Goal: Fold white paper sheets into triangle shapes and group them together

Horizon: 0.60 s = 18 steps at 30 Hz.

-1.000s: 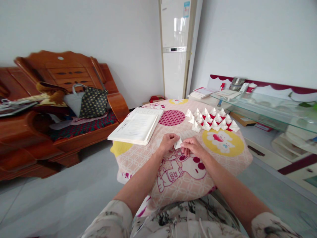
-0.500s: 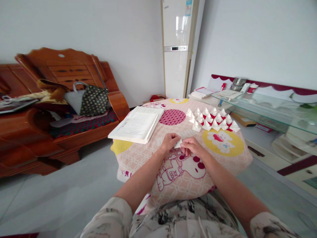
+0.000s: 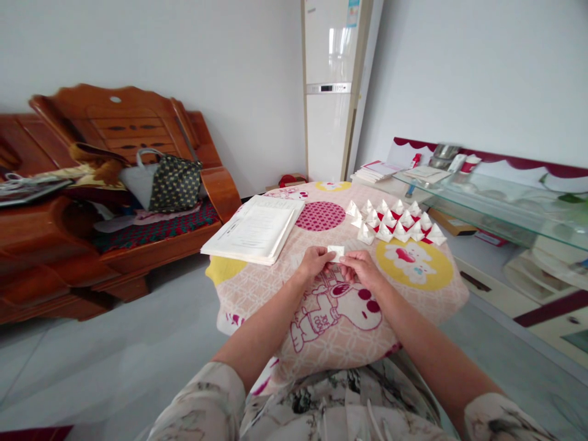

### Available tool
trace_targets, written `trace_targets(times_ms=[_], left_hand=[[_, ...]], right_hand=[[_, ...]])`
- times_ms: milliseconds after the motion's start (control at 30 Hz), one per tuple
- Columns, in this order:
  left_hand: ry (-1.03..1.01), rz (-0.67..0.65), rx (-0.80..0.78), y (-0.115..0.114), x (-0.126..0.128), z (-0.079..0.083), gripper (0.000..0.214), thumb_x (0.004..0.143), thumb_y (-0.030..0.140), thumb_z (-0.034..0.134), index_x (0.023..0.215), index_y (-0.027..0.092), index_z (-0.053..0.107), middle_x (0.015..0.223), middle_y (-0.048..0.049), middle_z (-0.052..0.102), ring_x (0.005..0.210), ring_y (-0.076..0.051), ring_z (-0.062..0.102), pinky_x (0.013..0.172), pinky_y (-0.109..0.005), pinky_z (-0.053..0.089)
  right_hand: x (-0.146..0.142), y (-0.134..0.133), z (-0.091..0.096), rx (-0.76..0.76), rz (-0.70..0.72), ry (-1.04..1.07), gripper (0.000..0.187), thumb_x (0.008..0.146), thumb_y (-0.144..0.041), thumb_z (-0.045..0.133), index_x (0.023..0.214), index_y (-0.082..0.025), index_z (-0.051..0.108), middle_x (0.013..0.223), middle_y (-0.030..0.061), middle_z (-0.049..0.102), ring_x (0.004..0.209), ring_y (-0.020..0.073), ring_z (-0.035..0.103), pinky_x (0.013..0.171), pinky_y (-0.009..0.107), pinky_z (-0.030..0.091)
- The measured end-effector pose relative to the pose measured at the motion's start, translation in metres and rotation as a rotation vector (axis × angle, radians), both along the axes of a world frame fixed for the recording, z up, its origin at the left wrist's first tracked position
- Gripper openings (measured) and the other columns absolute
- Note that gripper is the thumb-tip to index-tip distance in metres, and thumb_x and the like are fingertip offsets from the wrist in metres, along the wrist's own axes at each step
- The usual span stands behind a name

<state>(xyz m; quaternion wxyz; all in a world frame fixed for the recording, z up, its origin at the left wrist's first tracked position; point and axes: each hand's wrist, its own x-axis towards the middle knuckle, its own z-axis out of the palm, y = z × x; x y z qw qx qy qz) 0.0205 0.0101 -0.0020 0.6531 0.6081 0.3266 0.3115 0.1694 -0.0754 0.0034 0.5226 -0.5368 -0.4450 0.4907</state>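
Note:
My left hand [image 3: 314, 262] and my right hand [image 3: 362, 267] meet over the middle of a round table covered with a pink cartoon cloth [image 3: 335, 312]. Both pinch a small folded white paper piece [image 3: 335, 252] between fingertips, held just above the cloth. Beyond my hands, several finished folded white-and-red paper shapes [image 3: 395, 223] stand in rows. A stack of white printed sheets [image 3: 256, 229] lies at the table's left side.
A carved wooden sofa [image 3: 92, 202] with a dark patterned handbag [image 3: 173, 182] stands at the left. A tall white standing air conditioner [image 3: 331, 89] is at the back. A glass shelf unit [image 3: 505, 202] with cups and papers runs along the right. Grey floor surrounds the table.
The small paper piece has turned in my fingers and now shows as a flat rectangle, raised slightly higher. Both hands stayed at the same spot; the view shifted a little.

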Motion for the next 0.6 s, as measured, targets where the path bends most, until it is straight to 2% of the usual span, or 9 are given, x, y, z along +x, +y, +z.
trace_targets(times_ms=[100,300,400,433,500,600], left_hand=[[0.043,-0.018,-0.015,0.002,-0.005,0.002,0.034,0.079,0.037,0.074,0.062,0.012,0.061,0.046,0.0009,0.055,0.036,-0.005,0.044,0.038,-0.017,0.032],[0.071,-0.089,-0.075,0.004,-0.011,0.006,0.023,0.082,0.026,0.072,0.066,0.011,0.063,0.052,-0.0010,0.062,0.041,-0.006,0.053,0.044,-0.017,0.041],[0.153,-0.054,-0.056,0.004,-0.011,0.004,0.008,0.081,0.019,0.069,0.082,0.011,0.066,0.050,0.0008,0.061,0.039,-0.008,0.052,0.043,-0.017,0.038],[0.187,-0.031,-0.031,0.003,-0.011,0.002,0.010,0.080,0.016,0.069,0.089,0.012,0.066,0.050,0.0021,0.061,0.038,-0.008,0.052,0.042,-0.018,0.037],[0.249,0.006,0.056,0.003,-0.011,0.000,0.020,0.078,0.013,0.068,0.097,0.014,0.066,0.048,0.0049,0.059,0.035,-0.009,0.050,0.042,-0.019,0.036],[0.321,0.024,0.252,0.003,-0.012,-0.002,0.015,0.074,0.013,0.069,0.089,0.016,0.069,0.047,0.0057,0.057,0.037,-0.010,0.048,0.045,-0.021,0.037]], right_hand=[[0.000,0.000,0.001,-0.029,0.024,0.007,0.029,0.070,-0.043,0.071,0.059,-0.016,0.065,0.048,0.0018,0.063,0.034,0.0107,0.051,0.032,0.020,0.037],[0.000,0.000,0.007,-0.194,0.042,0.008,0.024,0.069,-0.038,0.070,0.062,-0.016,0.066,0.047,0.0033,0.063,0.032,0.0118,0.052,0.028,0.020,0.035],[-0.002,-0.001,0.006,-0.283,0.074,-0.074,0.024,0.073,-0.037,0.068,0.060,-0.017,0.063,0.046,0.0044,0.063,0.031,0.0126,0.051,0.027,0.021,0.031],[-0.003,-0.002,0.005,-0.291,0.071,-0.132,0.025,0.075,-0.037,0.067,0.058,-0.018,0.062,0.045,0.0042,0.063,0.031,0.0127,0.050,0.026,0.021,0.029],[0.000,-0.002,0.002,-0.238,0.004,-0.297,0.029,0.077,-0.035,0.065,0.054,-0.020,0.059,0.042,0.0024,0.059,0.030,0.0122,0.047,0.029,0.022,0.027],[0.009,-0.001,0.000,0.075,-0.161,-0.580,0.025,0.076,-0.024,0.064,0.052,-0.020,0.058,0.047,0.0002,0.058,0.042,0.0130,0.051,0.041,0.024,0.035]])
